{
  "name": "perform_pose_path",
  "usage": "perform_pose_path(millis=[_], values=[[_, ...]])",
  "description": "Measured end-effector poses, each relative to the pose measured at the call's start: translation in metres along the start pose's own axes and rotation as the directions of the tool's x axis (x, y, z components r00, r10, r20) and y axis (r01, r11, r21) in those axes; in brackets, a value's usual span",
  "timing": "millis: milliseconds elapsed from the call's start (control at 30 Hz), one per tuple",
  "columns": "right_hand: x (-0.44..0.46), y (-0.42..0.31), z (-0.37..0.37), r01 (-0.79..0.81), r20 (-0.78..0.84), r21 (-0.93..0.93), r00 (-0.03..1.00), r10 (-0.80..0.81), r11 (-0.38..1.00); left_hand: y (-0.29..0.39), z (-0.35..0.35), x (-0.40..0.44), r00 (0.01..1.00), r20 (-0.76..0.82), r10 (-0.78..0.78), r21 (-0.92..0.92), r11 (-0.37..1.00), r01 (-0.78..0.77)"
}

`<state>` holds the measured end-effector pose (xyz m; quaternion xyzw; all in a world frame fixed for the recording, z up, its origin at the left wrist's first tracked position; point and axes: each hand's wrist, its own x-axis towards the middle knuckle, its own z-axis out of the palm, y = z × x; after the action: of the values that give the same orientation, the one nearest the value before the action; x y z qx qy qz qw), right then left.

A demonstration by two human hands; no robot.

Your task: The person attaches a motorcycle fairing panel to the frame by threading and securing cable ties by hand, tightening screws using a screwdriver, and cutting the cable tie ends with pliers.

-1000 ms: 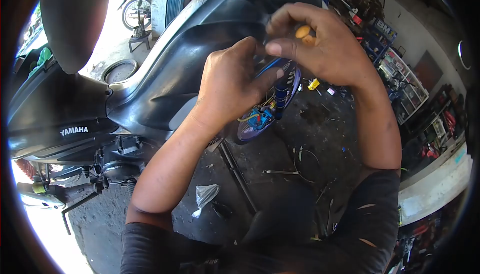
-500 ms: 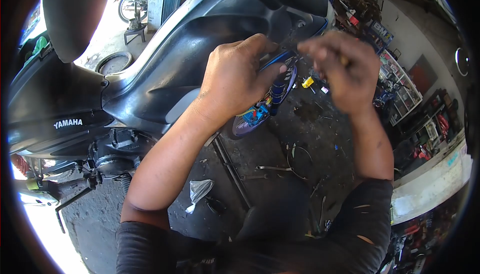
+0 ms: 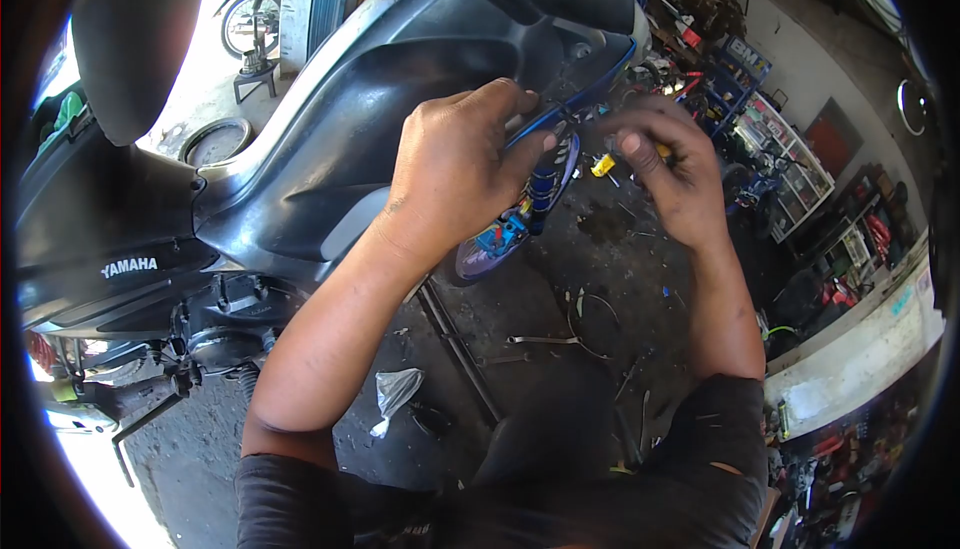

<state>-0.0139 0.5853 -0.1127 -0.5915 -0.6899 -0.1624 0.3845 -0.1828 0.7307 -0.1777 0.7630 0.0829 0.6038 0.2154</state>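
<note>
My left hand [image 3: 440,164] is at the lower front of a black scooter [image 3: 330,119] marked YAMAHA. Its thumb and index finger close around a thin blue strip [image 3: 598,84] along the body edge; whether this is trim or cable I cannot tell. To the right, my right hand [image 3: 680,179] has curled fingers, with a bit of something yellow [image 3: 663,150] showing between them. Its fingertips come near dark wire-like parts by the blue strip, slightly blurred. Below my left hand, a blue connector [image 3: 497,237] with coloured wires sits above the purple-rimmed wheel part [image 3: 478,263].
A wrench [image 3: 543,340], a loop of thin wire [image 3: 600,299], a metal bar [image 3: 455,344] and a plastic bag [image 3: 397,396] lie on the dark floor. A small yellow piece [image 3: 602,165] is between my hands. At right stands a display cabinet [image 3: 800,169]; a tyre [image 3: 216,141] lies at left.
My right hand has lowered and shifted slightly left, its fingers now nearer the blue strip. My left hand keeps its pinch there. The whole view has shifted a little left.
</note>
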Motion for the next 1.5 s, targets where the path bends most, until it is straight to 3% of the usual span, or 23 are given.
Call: perform_pose_path(millis=[33, 100, 133, 200, 233, 300, 400, 533, 667, 833, 967, 1067, 1167, 1233, 1367, 1500], values=[[0.003, -0.006, -0.003, -0.004, 0.003, -0.006, 1.0, 0.004, 1.0, 0.0, 0.001, 0.0, 1.0, -0.017, 0.017, 0.014, 1.0, -0.016], [0.011, -0.015, -0.005, -0.402, 0.233, 0.131, 0.901, 0.366, 0.906, 0.0, 0.0, 0.0, 1.0, -0.003, 0.013, 0.023, 1.0, -0.013], [0.014, -0.02, -0.006, -0.407, 0.234, 0.132, 0.899, 0.37, 0.904, 0.001, 0.0, 0.0, 1.0, -0.006, 0.014, 0.03, 0.999, -0.014], [0.02, -0.026, -0.006, -0.593, 0.372, 0.32, 0.796, 0.477, 0.739, 0.0, 0.0, 0.0, 1.0, -0.007, 0.01, 0.035, 0.999, -0.01], [0.022, -0.027, -0.003, -0.597, 0.374, 0.318, 0.793, 0.481, 0.737, 0.0, 0.0, 0.0, 1.0, -0.004, 0.005, 0.019, 1.0, -0.005], [0.024, -0.028, 0.004, -0.464, 0.431, 0.216, 0.835, 0.342, 0.859, 0.001, -0.002, -0.001, 1.0, -0.001, -0.002, 0.001, 1.0, 0.002], [0.016, -0.026, 0.008, -0.548, 0.411, 0.238, 0.805, 0.428, 0.802, 0.003, -0.004, -0.001, 0.998, 0.032, -0.055, 0.009, 0.998, 0.055], [0.007, -0.028, 0.015, -0.505, 0.342, 0.353, 0.853, 0.394, 0.787, -0.004, 0.001, 0.0, 1.0, -0.014, 0.027, -0.002, 1.0, -0.027], [0.041, -0.056, 0.024, -0.545, 0.365, 0.431, 0.834, 0.413, 0.719, -0.003, 0.0, 0.0, 0.999, -0.009, 0.032, 0.006, 0.999, -0.032], [0.022, -0.051, 0.007, -0.489, 0.358, 0.361, 0.859, 0.366, 0.794, -0.007, 0.005, -0.002, 0.998, -0.045, 0.043, -0.041, 0.998, -0.045], [-0.016, -0.014, 0.008, -0.575, 0.296, 0.29, 0.814, 0.499, 0.766, -0.005, 0.002, -0.002, 1.0, -0.004, 0.031, -0.049, 0.998, -0.031], [-0.014, -0.023, 0.014, -0.429, 0.31, 0.41, 0.896, 0.319, 0.805, -0.009, 0.005, -0.002, 0.997, -0.056, 0.058, -0.017, 0.998, -0.059], [0.021, -0.048, 0.016, -0.415, 0.319, 0.484, 0.903, 0.286, 0.77, -0.005, 0.004, -0.005, 0.986, -0.068, 0.154, 0.048, 0.987, -0.15], [0.031, -0.054, 0.025, -0.44, 0.318, 0.547, 0.896, 0.309, 0.712, -0.002, 0.001, -0.002, 0.998, -0.01, 0.055, 0.027, 0.998, -0.055], [0.021, -0.039, 0.004, -0.397, 0.358, 0.491, 0.903, 0.236, 0.775, -0.005, -0.001, -0.003, 0.995, -0.026, 0.096, -0.013, 0.995, -0.097], [0.018, -0.016, -0.015, -0.529, 0.473, 0.375, 0.815, 0.334, 0.761, -0.004, 0.0, -0.004, 0.996, -0.001, 0.088, 0.016, 0.996, -0.088]])
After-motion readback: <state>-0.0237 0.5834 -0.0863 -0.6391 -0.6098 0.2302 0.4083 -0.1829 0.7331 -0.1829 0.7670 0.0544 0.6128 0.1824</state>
